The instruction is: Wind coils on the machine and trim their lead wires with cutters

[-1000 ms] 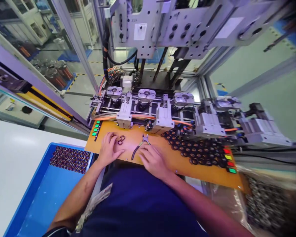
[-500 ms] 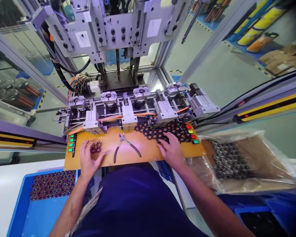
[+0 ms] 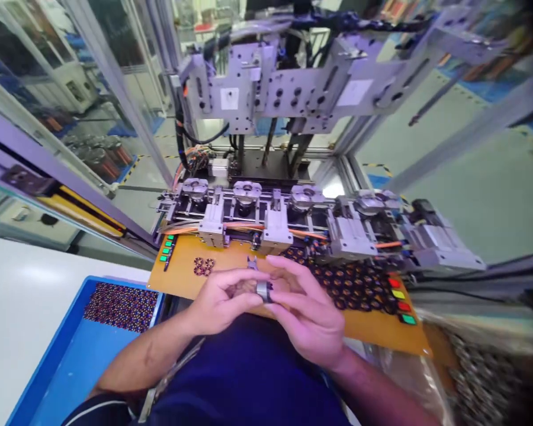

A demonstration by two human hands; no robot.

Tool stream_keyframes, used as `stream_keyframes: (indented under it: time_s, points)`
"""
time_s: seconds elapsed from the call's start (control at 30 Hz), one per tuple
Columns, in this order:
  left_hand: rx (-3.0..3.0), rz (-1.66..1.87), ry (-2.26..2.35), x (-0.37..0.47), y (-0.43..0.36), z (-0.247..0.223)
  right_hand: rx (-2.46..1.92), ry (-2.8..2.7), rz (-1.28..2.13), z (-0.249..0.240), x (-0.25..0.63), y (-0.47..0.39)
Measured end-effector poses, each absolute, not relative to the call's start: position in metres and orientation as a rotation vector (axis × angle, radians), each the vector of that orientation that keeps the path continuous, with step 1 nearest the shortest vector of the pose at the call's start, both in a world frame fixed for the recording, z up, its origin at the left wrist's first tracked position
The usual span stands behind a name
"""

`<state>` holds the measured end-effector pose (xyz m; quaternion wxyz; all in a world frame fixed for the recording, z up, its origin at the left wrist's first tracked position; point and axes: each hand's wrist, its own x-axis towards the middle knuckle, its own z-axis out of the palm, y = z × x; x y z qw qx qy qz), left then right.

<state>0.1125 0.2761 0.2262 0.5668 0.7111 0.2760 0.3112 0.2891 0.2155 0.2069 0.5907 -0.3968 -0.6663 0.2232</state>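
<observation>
Between my two hands, over the front of the orange board, is a small grey metal ring with a black part. My left hand pinches it from the left, thumb below and fingers above. From the right, the fingers of my right hand grip the same ring. The cutters lie behind my hands, with only their jaws showing. A small group of wound rings rests on the board to the left. Many dark ring parts cover its right side.
A machine with several round metal holders stands behind the board. Green buttons sit at its left end, coloured buttons at its right. A blue tray of parts is at the left, metal rings at the right.
My hands have come together in front of the cutters, and both now hold a metal ring. The camera view has turned to the left, so the board appears farther right.
</observation>
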Motion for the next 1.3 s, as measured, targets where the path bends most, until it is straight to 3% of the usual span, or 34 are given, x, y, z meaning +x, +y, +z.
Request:
stream_keyframes:
  time_s: [0.2, 0.43, 0.6, 0.77, 1.03, 1.3]
  points:
    - [1.934, 1.096, 0.776, 0.098, 0.274, 0.225, -0.883, -1.539, 0.829, 0.208, 0.276, 0.238]
    - [1.974, 1.189, 0.969, 0.073, 0.278, 0.204, -0.85, -1.721, 0.966, 0.222, 0.269, 0.272]
    - [1.8, 1.294, 1.513, 0.034, 0.284, 0.138, -0.869, -2.113, 0.584, 0.235, 0.272, 0.369]
    - [1.696, 1.302, 1.675, 0.019, 0.297, 0.078, -0.924, -2.218, 0.398, 0.225, 0.249, 0.491]
    - [1.662, 1.213, 1.679, 0.017, 0.3, 0.058, -0.906, -2.462, 0.325, 0.195, 0.226, 0.54]
    - [1.679, 1.166, 1.655, 0.015, 0.301, 0.051, -0.993, -2.601, 0.247, 0.201, 0.225, 0.543]
